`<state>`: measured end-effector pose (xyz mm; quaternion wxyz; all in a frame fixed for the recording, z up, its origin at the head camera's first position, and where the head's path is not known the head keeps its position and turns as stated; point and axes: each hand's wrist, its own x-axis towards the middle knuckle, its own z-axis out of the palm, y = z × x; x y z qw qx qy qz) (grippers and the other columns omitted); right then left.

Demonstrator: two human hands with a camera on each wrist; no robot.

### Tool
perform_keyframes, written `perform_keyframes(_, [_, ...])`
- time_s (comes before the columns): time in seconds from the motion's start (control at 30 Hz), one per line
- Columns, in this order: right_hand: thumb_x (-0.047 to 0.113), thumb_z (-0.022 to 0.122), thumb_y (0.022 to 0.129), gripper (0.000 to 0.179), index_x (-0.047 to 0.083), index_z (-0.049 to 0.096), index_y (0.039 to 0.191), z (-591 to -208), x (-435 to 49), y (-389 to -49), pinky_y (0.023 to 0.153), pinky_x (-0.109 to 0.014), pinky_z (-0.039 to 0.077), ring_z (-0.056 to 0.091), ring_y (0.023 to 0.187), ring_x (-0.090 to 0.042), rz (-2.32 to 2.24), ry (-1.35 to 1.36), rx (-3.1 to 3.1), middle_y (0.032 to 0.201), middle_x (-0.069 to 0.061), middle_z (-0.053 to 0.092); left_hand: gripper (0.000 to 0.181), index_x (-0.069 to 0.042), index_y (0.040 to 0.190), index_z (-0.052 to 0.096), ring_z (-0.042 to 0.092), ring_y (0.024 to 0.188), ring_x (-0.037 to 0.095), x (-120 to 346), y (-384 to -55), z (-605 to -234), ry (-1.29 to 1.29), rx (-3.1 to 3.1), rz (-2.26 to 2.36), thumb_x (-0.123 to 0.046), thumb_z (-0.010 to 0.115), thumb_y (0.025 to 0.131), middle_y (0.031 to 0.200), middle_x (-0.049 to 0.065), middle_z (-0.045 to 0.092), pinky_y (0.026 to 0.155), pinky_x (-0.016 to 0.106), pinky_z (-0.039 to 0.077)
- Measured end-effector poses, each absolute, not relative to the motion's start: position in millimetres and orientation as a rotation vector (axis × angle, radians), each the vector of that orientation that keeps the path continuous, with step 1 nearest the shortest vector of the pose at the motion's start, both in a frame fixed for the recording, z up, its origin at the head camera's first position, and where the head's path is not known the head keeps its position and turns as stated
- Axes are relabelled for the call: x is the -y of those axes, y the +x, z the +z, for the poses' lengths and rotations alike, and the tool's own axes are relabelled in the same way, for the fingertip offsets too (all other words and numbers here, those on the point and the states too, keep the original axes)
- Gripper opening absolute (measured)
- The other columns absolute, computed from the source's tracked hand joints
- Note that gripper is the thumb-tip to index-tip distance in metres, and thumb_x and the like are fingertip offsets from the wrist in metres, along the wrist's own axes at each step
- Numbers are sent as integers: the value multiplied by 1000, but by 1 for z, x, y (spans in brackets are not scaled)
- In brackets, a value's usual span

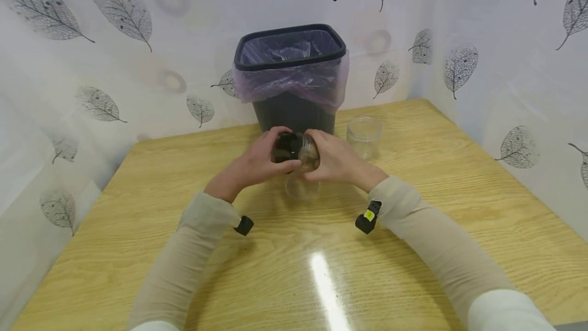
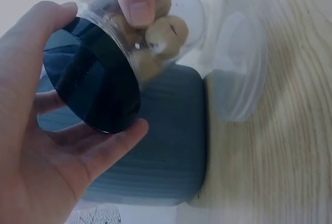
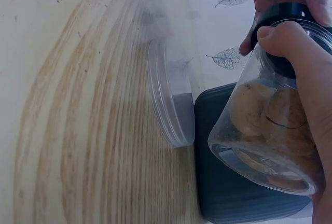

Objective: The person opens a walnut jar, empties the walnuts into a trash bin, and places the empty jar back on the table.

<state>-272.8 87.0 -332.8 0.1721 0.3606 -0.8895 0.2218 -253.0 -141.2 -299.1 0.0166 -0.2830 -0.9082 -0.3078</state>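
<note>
Directly in front of the bin (image 1: 294,114), the way is blocked: the left hand (image 1: 257,160) and the right hand (image 1: 337,160) hold a dark-lidded jar (image 1: 310,155) there, with a low clear round piece (image 1: 301,190) beneath. Left of the bin, a hand could pass over a broad stretch of table (image 1: 184,178). Just right of it a clear pot (image 1: 365,142) stands in the way, with passage farther right. Behind the bin, the leaf-printed backdrop (image 1: 193,50) bars reach; from above, its mouth is open, liner (image 1: 294,78) draped over the rim.
</note>
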Motion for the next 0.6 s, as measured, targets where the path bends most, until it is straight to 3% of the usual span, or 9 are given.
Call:
perform_keyframes(0.3, [47, 86, 63, 90, 4, 48, 132, -329, -99, -277, 86, -42, 55, 64, 102, -27, 634, 987, 2527, 118, -12, 62, 80, -16, 151, 38, 41, 138, 36, 158, -253, -306, -755, 2966, -820, -53, 68, 87, 152, 17, 39, 110, 55, 39])
perform_keyframes(0.6, [53, 86, 63, 94, 3, 48, 133, -322, -107, -276, 87, -45, 55, 64, 104, -29, 613, 930, 2584, 117, -11, 63, 85, -11, 151, 40, 49, 130, 40, 172, -255, -316, -716, 3051, -652, -52, 73, 84, 146, 23, 44, 107, 54, 43])
